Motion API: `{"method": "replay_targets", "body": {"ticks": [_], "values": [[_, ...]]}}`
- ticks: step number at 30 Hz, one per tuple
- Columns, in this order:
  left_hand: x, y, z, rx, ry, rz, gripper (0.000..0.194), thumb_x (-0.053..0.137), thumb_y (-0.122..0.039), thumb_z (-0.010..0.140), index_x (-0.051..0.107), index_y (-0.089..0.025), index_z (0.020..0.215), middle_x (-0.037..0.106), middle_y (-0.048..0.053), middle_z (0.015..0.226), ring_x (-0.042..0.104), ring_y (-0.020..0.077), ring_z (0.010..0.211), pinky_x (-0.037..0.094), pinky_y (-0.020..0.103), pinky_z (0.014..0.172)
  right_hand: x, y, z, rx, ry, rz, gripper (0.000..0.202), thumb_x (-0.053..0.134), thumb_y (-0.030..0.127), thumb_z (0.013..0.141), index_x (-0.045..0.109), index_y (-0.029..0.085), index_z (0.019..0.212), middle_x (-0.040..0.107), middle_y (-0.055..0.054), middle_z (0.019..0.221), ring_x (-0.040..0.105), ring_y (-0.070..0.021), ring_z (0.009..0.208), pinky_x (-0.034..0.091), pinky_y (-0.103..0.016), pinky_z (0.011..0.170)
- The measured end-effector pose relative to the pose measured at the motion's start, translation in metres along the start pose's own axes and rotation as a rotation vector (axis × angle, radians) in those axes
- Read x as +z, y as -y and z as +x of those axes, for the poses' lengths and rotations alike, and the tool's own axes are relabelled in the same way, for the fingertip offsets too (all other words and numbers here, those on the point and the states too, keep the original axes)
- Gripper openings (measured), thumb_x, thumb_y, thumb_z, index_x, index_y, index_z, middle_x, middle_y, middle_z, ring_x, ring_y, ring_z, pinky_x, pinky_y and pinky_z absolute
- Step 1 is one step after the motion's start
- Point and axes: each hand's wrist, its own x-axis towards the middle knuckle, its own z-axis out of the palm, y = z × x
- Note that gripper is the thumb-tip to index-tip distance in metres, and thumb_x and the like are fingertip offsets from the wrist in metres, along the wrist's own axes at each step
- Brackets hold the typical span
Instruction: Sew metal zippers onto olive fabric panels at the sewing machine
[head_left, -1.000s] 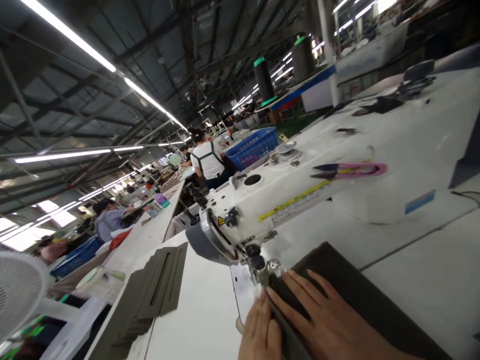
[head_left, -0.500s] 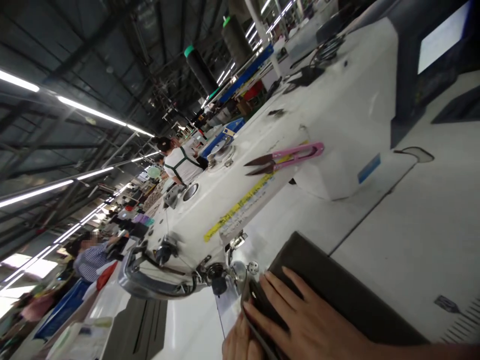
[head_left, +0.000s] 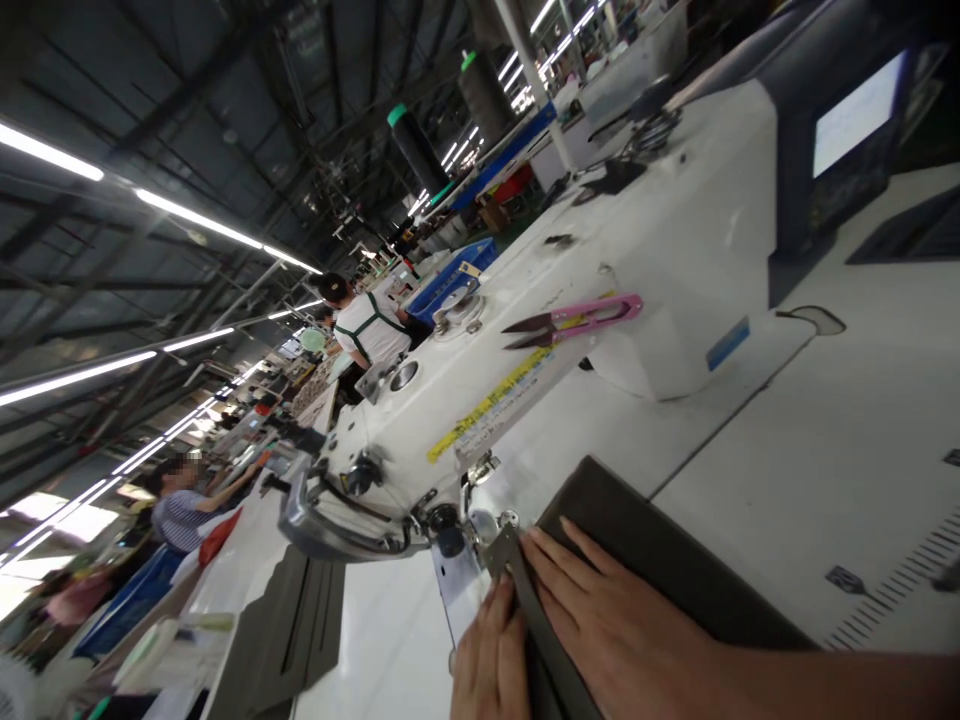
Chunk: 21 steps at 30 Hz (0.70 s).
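Honestly, the bit that'd worry me is the left hand, fingers bunched together and tips right up near the shiny metal parts under the head of the white metal sewing machine. If they crept forward with the material, I reckon they could get nipped. Can't tell if they're pinching or only pressing. The right hand isn't clamped on anything; it lies flat, fingers stretched out, on the smooth dark olive-brown panel. Uneven pressure between the two could skew the narrow folded brown strip and leave a crooked edge. Also, the pink-handled snips with dark pointed blades lie loose on the machine's arm, so a good shake might slide them off.

As for looks, the panel lies on the glossy white surface, just beside the machine's head, flat with straight edges and a crisp corner. The strip runs between the hands, its far end by those metal parts. Whether it's under the needle, I can't see.
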Motion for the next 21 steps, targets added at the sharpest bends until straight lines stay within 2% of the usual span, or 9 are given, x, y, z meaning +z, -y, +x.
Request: {"method": "replay_targets", "body": {"ticks": [5,7,9,12,14,15,18,21], "values": [[0.002,-0.005,-0.003,-0.081,0.112,-0.110,0.049,0.037,-0.001,0.081,0.047,-0.015,0.127,0.053,0.013,0.130,0.049,0.0244,0.121,0.051,0.040,0.092,-0.018,-0.007,-0.006,-0.112,0.178,0.126,0.052,0.043,0.022,0.083,0.045,0.009,0.133,0.044,-0.017,0.136,0.038,-0.0294,0.126,0.031,-0.048,0.101],[-0.010,-0.009,0.003,-0.085,0.148,-0.153,0.051,0.037,0.001,0.079,0.048,-0.014,0.127,0.050,0.014,0.132,0.047,0.0249,0.123,0.049,0.043,0.094,-0.025,-0.008,-0.005,-0.114,0.225,0.153,0.053,0.040,0.016,0.083,0.042,0.007,0.134,0.040,-0.018,0.138,0.033,-0.0282,0.130,0.028,-0.048,0.104],[-0.031,-0.013,0.011,-0.063,0.207,-0.216,0.053,0.038,0.001,0.076,0.047,-0.010,0.128,0.045,0.018,0.135,0.042,0.0263,0.126,0.046,0.046,0.097,-0.031,-0.007,-0.003,-0.078,0.289,0.197,0.051,0.038,0.016,0.085,0.040,0.006,0.135,0.037,-0.019,0.140,0.029,-0.0265,0.132,0.025,-0.047,0.107],[-0.067,-0.017,0.025,-0.045,0.404,-0.327,0.064,0.044,-0.004,0.073,0.036,-0.007,0.136,0.030,0.018,0.144,0.028,0.0279,0.133,0.036,0.049,0.104,-0.039,-0.005,0.001,-0.005,0.361,0.280,0.053,0.039,0.022,0.087,0.037,0.007,0.137,0.033,-0.019,0.142,0.026,-0.0257,0.133,0.020,-0.047,0.109],[-0.084,-0.018,0.032,-0.055,0.526,-0.380,0.069,0.055,-0.016,0.077,0.029,-0.008,0.140,0.022,0.019,0.147,0.022,0.0306,0.135,0.031,0.051,0.106,-0.043,-0.004,0.003,0.027,0.397,0.326,0.055,0.043,0.026,0.086,0.036,0.007,0.138,0.031,-0.019,0.143,0.023,-0.0254,0.134,0.017,-0.046,0.110],[-0.088,-0.017,0.034,-0.062,0.571,-0.395,0.077,0.063,-0.026,0.077,0.025,-0.008,0.141,0.019,0.021,0.147,0.020,0.0324,0.135,0.030,0.053,0.106,-0.044,-0.005,0.003,0.040,0.420,0.347,0.057,0.045,0.028,0.086,0.036,0.006,0.138,0.029,-0.019,0.144,0.022,-0.0258,0.135,0.016,-0.046,0.110],[-0.086,-0.015,0.035,-0.061,0.622,-0.411,0.111,0.078,-0.048,0.062,0.016,-0.008,0.144,0.016,0.025,0.147,0.017,0.0361,0.135,0.026,0.057,0.105,-0.046,-0.006,0.003,0.072,0.470,0.416,0.066,0.046,0.044,0.086,0.036,0.003,0.137,0.025,-0.021,0.145,0.015,-0.0286,0.136,0.009,-0.047,0.111],[-0.077,-0.013,0.032,-0.036,0.574,-0.397,0.118,0.080,-0.050,0.059,0.009,-0.012,0.145,0.019,0.025,0.147,0.018,0.0367,0.135,0.026,0.059,0.104,-0.045,-0.009,0.002,0.073,0.447,0.487,0.085,0.044,0.063,0.082,0.034,0.000,0.137,0.022,-0.025,0.145,0.010,-0.0308,0.136,0.004,-0.047,0.111]]}}
